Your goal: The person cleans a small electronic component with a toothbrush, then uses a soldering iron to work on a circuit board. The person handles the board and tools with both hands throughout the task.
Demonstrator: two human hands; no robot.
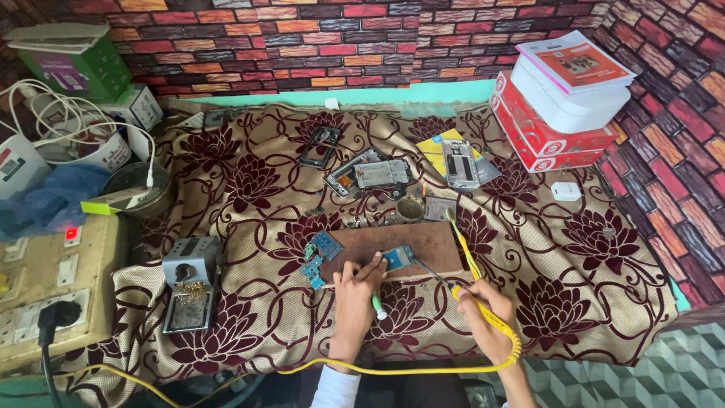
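— Yellow-handled soldering iron (470, 291) with its coiled yellow cord was gripped in my right hand (487, 321), fingers wrapped round the handle, tip angled down toward the small blue circuit board (398, 258) on the brown wooden block (423, 240).

— And your left hand (355, 291)?

— Closed down on the board's near edge, pinning it to the block, with a slim white and green tool (377, 304) tucked under the fingers.

— So which step was it?

— I judged it as soldering work on that board, the tip just short of contact. The next move called for a steady, small approach to one joint, the board kept flat. Other blue board pieces (316, 257) lay just left on the block's corner, well clear of the iron.
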